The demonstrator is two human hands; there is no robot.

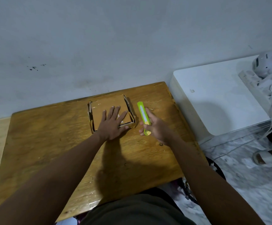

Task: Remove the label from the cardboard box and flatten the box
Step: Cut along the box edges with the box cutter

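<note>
Near the tabletop's (pixel 51 143) far edge, light, stiff cardboard box (pixel 109 111) lies under the spread left hand (pixel 113 125); right hand (pixel 156 129) grips the cutter (pixel 144 117). Take its side folds.

You sat in what looked like a plain home room: a worn wooden table (pixel 51 143) pushed against a scuffed grey wall (pixel 99 38), a white cabinet (pixel 213 95) off its right edge carrying a power strip (pixel 252 85) with tangled cords, and sandals (pixel 261 157) on the marbled floor (pixel 245 184).

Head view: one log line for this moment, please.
left hand: flat on box | right hand: grip on green cutter | box: flattened on table | label: white scrap under fingers
</note>
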